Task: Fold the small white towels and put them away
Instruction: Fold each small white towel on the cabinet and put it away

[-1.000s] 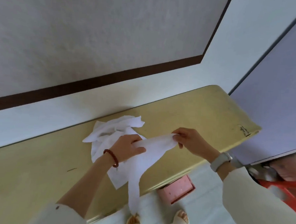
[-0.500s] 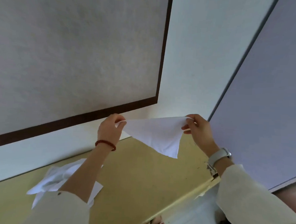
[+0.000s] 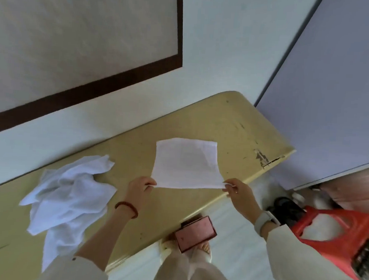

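A small white towel (image 3: 185,163) is spread out flat over the yellow table (image 3: 233,125), its far edge toward the wall. My left hand (image 3: 140,186) pinches its near left corner and my right hand (image 3: 237,190) pinches its near right corner, stretching the near edge taut just above the tabletop. A crumpled heap of white towels (image 3: 67,195) lies on the table to the left of my left arm.
The table stands against a white wall with a dark-framed panel (image 3: 85,89). A pink box (image 3: 195,233) sits on the floor under the table's front edge, by my feet. A red plastic stool (image 3: 334,233) stands at the right.
The towel was lifted from the heap, held up in the air by two corners, and now it is lowered and laid out over the table's right half.
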The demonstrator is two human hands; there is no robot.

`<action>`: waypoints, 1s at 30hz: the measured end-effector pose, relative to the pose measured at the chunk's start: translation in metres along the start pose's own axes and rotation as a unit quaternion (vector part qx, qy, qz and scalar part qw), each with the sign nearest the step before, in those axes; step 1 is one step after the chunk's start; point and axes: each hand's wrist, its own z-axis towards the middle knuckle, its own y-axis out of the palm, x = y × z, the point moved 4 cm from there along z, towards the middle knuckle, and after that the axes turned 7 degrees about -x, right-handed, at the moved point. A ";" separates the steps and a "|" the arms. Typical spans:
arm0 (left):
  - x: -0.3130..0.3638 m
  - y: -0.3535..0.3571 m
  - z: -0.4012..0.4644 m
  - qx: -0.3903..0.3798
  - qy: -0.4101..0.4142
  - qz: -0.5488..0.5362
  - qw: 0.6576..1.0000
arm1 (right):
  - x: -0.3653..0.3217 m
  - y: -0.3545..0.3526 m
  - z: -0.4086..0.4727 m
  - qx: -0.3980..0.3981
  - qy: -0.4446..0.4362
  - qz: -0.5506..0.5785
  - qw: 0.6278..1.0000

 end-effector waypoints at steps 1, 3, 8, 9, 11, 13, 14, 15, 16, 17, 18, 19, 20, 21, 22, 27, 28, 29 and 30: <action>-0.009 0.009 0.002 -0.023 -0.017 -0.014 0.999 | 0.012 0.007 -0.003 -0.010 0.026 -0.010 1.000; -0.022 0.017 0.008 -0.040 -0.056 -0.058 0.996 | 0.028 0.017 -0.004 -0.019 0.064 -0.030 0.997; -0.036 0.008 0.045 -0.006 -0.091 -0.153 0.984 | 0.022 0.013 0.017 0.037 0.076 -0.073 0.994; -0.037 0.005 0.054 0.009 -0.095 -0.176 0.980 | 0.016 0.010 0.026 0.055 0.071 -0.060 0.994; -0.036 0.000 0.074 0.035 -0.089 -0.215 0.972 | 0.001 0.006 0.046 0.082 0.056 -0.032 0.995; -0.035 -0.004 0.095 0.055 -0.085 -0.240 0.965 | -0.012 0.002 0.067 0.109 0.047 -0.008 0.993; -0.035 -0.006 0.106 0.066 -0.086 -0.252 0.962 | -0.017 0.000 0.077 0.119 0.045 0.002 0.992; -0.035 -0.007 0.116 0.078 -0.087 -0.260 0.958 | -0.019 0.000 0.088 0.125 0.044 0.011 0.991; -0.036 -0.008 0.126 0.089 -0.091 -0.264 0.956 | -0.019 0.000 0.098 0.127 0.045 0.017 0.991; -0.036 -0.007 0.136 0.101 -0.095 -0.267 0.954 | -0.018 0.001 0.109 0.127 0.047 0.020 0.991; -0.038 -0.005 0.144 0.110 -0.100 -0.267 0.952 | -0.016 0.001 0.118 0.126 0.049 0.024 0.990; -0.040 -0.003 0.150 0.116 -0.105 -0.268 0.951 | -0.014 0.002 0.127 0.126 0.051 0.029 0.990; -0.042 0.000 0.156 0.119 -0.113 -0.270 0.949 | -0.012 0.003 0.136 0.129 0.052 0.032 0.990; -0.044 0.004 0.160 0.120 -0.120 -0.272 0.947 | -0.010 0.004 0.143 0.131 0.054 0.030 0.989; -0.047 0.006 0.163 0.121 -0.127 -0.271 0.946 | -0.007 0.006 0.148 0.133 0.056 0.023 0.989; -0.063 0.014 0.171 0.122 -0.135 -0.241 0.953 | 0.003 0.011 0.165 0.140 0.050 -0.006 0.989; -0.064 0.015 0.172 0.123 -0.132 -0.231 0.956 | 0.004 0.012 0.167 0.148 0.045 -0.025 0.988; -0.065 0.016 0.172 0.126 -0.127 -0.215 0.960 | 0.005 0.012 0.168 0.156 0.041 -0.048 0.986; -0.065 0.016 0.172 0.133 -0.120 -0.193 0.965 | 0.005 0.013 0.169 0.163 0.038 -0.069 0.984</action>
